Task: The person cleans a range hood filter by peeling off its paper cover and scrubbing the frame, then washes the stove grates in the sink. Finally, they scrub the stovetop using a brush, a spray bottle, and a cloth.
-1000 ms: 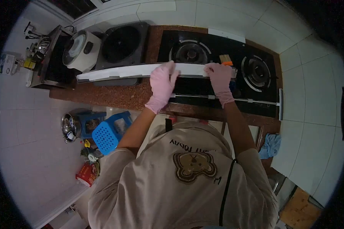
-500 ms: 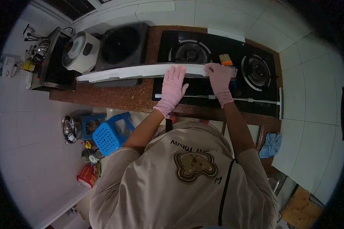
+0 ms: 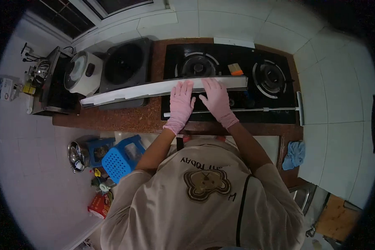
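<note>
A long strip with a white face and dark edges [image 3: 133, 91] stretches from the left part of the counter across the black gas stove [image 3: 237, 100]. My left hand [image 3: 181, 104], in a pink glove, lies on it near the stove's left side, fingers extended. Close beside it my right hand [image 3: 216, 100], also gloved in pink, rests on the strip with its fingers stretched out. Both thumbs point toward each other. A thin pole with a squeegee head [image 3: 300, 108] runs behind my wrists along the stove front. An orange-handled brush [image 3: 235, 69] lies between the burners.
Left on the counter [image 3: 112, 120] stand a dark square cooker [image 3: 125, 62], a white rice cooker [image 3: 83, 73] and a black oven [image 3: 54, 91]. A blue cloth [image 3: 294, 155] lies at the right. Blue stools [image 3: 116, 162] and a metal bowl [image 3: 78, 156] are below left.
My right hand has moved left along the strip, beside my left hand, and its bent fingers have straightened. The view has shifted slightly.
</note>
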